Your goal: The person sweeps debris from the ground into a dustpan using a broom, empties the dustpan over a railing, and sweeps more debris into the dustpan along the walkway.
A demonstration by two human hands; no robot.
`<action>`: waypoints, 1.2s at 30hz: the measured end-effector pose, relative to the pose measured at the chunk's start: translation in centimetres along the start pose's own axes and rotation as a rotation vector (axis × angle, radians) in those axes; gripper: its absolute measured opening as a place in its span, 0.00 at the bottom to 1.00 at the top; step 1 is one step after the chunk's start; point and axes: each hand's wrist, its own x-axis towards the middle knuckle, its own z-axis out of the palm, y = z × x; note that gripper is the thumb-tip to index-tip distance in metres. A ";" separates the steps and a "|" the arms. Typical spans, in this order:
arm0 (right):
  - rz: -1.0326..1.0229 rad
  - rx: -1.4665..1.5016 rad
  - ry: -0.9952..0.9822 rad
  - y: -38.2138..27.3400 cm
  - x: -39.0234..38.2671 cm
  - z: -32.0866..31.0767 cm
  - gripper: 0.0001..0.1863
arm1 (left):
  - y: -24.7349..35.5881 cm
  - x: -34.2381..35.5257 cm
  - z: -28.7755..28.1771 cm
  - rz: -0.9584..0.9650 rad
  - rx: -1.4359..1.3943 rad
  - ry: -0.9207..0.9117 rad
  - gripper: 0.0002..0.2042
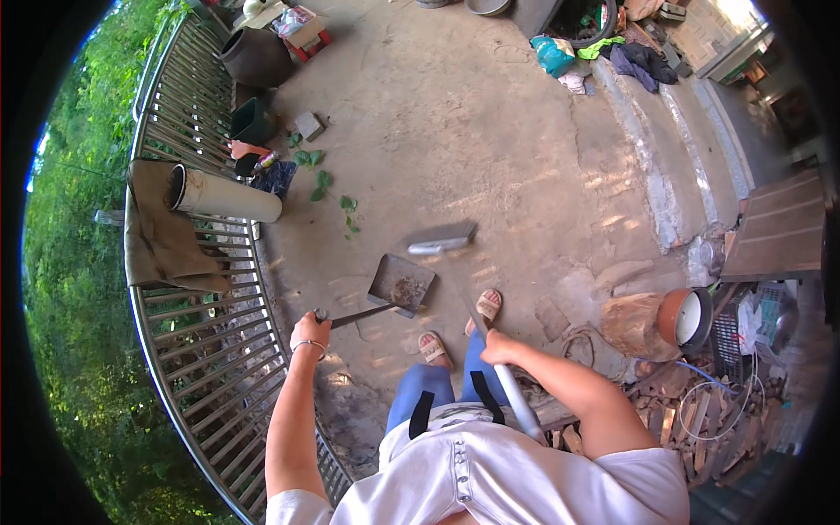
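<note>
Person standing on a bare, earth-brown yard floor (490, 140), a tool in each fist. The left hand (311, 332), a thin bracelet (308, 344) at its wrist, is closed around the end of the long dark handle (363, 314) of a square grey dustpan (394, 269). The pan lies ahead of this hand and to its right, well apart from the fingers, with the handle spanning the gap; loose brown debris (408, 291) sits in it. The right hand (500, 347) is wrapped around the pale pole of a long-handled broom with a wide grey head (448, 238). That head, blurred, appears farther from the body than the pan and ahead of the right hand, slightly to its left; whether its bristles touch the floor I cannot tell. Two beige open-toed sandals (431, 347) stand near the pan. A slatted metal railing (197, 350) borders the left side; at right, a pale wooden stump (632, 325).
</note>
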 end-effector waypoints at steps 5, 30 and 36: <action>0.108 0.717 -0.276 3.4 -5.0 -2.6 0.06 | -1.2 0.5 0.0 0.060 -0.028 -0.021 0.16; 0.302 1.159 -0.589 -3.7 -4.1 0.8 0.07 | -12.1 -3.2 0.9 0.067 0.170 -0.117 0.14; 0.146 1.193 -0.708 -5.4 -5.5 -4.9 0.07 | -16.0 -7.8 3.8 -0.071 0.033 -0.096 0.14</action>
